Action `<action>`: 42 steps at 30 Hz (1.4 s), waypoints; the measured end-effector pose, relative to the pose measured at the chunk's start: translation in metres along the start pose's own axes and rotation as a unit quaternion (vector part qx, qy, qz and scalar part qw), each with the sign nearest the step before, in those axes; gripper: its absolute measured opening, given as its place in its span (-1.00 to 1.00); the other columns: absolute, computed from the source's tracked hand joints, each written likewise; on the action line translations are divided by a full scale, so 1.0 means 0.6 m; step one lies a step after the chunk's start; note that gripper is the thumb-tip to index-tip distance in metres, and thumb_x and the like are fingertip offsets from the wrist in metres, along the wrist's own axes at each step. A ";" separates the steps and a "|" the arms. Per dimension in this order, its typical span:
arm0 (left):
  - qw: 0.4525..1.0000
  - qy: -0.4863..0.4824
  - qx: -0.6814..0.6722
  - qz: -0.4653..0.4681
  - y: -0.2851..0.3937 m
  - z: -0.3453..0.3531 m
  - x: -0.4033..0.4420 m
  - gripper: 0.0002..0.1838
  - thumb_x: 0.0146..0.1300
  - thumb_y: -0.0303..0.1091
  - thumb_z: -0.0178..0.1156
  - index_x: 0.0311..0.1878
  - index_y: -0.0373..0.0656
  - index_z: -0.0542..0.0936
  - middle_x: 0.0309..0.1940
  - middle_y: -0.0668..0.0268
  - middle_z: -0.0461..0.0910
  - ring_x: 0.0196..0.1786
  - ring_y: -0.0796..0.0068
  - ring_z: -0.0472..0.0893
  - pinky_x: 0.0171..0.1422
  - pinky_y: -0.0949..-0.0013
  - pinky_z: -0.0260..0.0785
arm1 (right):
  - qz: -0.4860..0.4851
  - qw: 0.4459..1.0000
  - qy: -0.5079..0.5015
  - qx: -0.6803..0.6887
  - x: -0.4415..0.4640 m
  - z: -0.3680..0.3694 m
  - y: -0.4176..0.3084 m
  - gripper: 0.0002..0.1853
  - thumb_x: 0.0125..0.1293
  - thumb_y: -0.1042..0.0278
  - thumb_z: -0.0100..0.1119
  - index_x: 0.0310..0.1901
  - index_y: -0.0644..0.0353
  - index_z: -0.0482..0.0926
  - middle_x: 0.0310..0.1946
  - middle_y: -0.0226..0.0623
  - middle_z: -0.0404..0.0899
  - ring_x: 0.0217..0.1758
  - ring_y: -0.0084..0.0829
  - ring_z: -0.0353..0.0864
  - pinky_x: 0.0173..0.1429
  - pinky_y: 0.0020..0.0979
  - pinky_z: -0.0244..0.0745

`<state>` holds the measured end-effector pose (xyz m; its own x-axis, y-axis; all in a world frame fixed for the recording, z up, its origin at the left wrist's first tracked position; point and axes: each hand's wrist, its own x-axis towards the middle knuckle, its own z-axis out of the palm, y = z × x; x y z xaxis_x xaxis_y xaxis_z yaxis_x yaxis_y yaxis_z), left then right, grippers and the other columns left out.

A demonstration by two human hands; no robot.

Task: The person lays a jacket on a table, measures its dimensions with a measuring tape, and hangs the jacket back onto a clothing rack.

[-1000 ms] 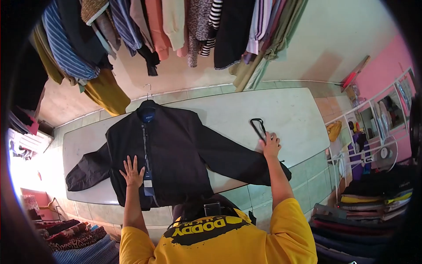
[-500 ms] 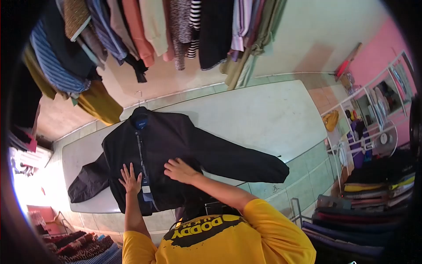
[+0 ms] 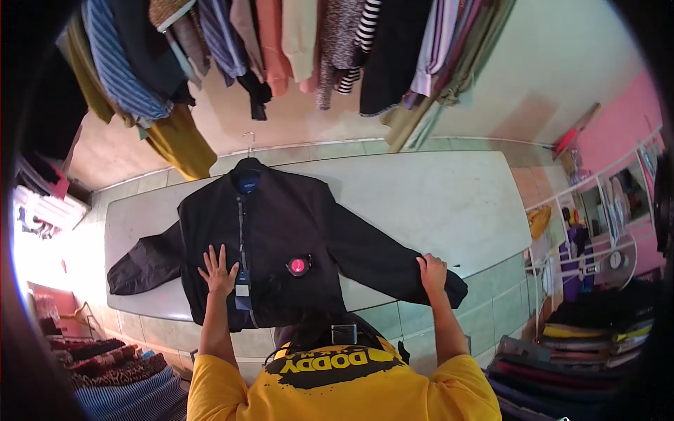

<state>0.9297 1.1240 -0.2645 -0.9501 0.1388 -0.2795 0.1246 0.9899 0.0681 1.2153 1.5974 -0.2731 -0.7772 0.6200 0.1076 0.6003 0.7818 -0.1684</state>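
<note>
Across the long white flat-topped table, a black long-sleeved fabric jacket lies front side up, its collar pointing away from the person and its hem at the near edge. A shiny metal hanger hook stands out beyond the collar. The bare left hand rests on the jacket's front panel, palm down with fingers spread wide, gripping nothing; it lies just left of the grey front zip and the white rectangular paper tag.

The bare right hand is well apart from it, on the smooth black right-side sleeve, close to the cuff. Its fingers curl over the cloth, but I cannot tell whether they pinch it or only press on it.

This sleeve's long axis slants from the shoulder outward to the right and back toward the person, so the body of the jacket lies to the left of the right hand, and the cuff reaches past the table's near edge. Between the hands, on the jacket front, sits a small round black object with a red face, touched by neither and nearer the left hand.
</note>
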 end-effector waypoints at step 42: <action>0.947 0.318 -0.032 -0.016 -0.168 -0.058 0.231 -0.81 0.12 -0.09 0.15 -0.30 0.06 0.56 -0.24 0.50 0.54 0.01 0.40 0.41 0.20 0.03 -0.05 | -0.056 0.987 0.147 0.034 0.227 0.090 -0.284 -0.82 0.02 0.31 0.27 -0.42 0.13 0.45 -0.49 -0.33 0.47 -0.33 -0.17 0.43 -0.19 -0.15 0.31</action>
<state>0.7752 1.0422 -0.2768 -0.9358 0.0429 0.3499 0.0951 0.9865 0.1334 0.9969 1.5451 -0.2825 -0.7438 0.5306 0.4066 0.4919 0.8463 -0.2046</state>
